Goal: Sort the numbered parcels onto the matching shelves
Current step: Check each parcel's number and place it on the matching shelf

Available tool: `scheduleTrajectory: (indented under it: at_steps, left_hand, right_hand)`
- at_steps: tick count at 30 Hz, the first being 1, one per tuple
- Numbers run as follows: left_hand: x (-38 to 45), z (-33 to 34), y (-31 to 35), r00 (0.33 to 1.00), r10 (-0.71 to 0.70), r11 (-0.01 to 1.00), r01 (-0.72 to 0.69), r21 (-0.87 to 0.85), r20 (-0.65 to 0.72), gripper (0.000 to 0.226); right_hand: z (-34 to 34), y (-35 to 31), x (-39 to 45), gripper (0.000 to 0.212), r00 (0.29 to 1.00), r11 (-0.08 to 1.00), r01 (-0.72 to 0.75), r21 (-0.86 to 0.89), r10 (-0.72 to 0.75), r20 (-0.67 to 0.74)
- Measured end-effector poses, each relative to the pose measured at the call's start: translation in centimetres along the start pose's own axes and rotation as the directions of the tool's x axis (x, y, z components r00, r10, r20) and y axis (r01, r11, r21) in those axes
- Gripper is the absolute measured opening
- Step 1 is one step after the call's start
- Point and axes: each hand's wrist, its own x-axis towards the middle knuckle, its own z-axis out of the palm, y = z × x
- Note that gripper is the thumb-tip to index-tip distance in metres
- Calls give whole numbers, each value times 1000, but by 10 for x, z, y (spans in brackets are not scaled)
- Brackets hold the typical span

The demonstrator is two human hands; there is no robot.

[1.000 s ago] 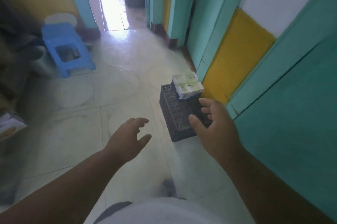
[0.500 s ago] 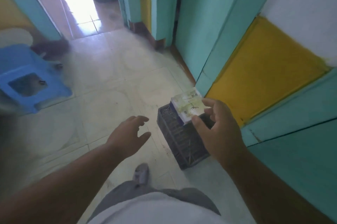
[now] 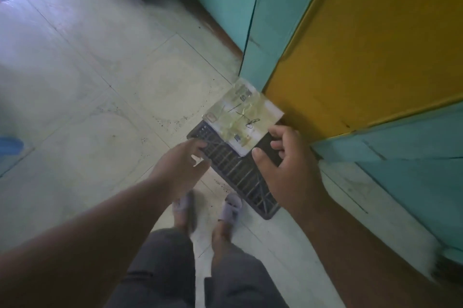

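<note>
Two hands: both over the crate, neither gripping anything
Right hand point(image 3: 288, 164): fingers and thumb spread in a loose claw just short of the parcel's near edge, apparently shaped to take it
Left hand point(image 3: 183, 164): fingers relaxed and parted, over the crate's left rim; contact unclear
Parcel point(image 3: 241, 116): taped, pen marks on top, number unreadable; lies at the crate's far end
Crate point(image 3: 233, 170): dark slatted plastic, on the tiled floor point(image 3: 100, 107) beside the yellow wall panel point(image 3: 375, 44)
Shelves: not in view
</note>
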Motion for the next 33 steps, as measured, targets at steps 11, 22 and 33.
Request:
scheduleTrajectory:
  at_steps: [11,22,33]
  left_hand:
    - [223,77,-57,958,-284,936,284,-207,32,66]
    - [258,92,-79,937,-286,868,342,-359,200,19]
    - [51,-12,-27,924,-256,692,381,-614,286,40]
  right_hand:
    - [111,135,153,49,958,948,-284,-144,287,-2]
    - [128,194,233,109,868,861,-429,-274,477,140]
    - [17,42,84,101,984,937,-171,-306,175,-14]
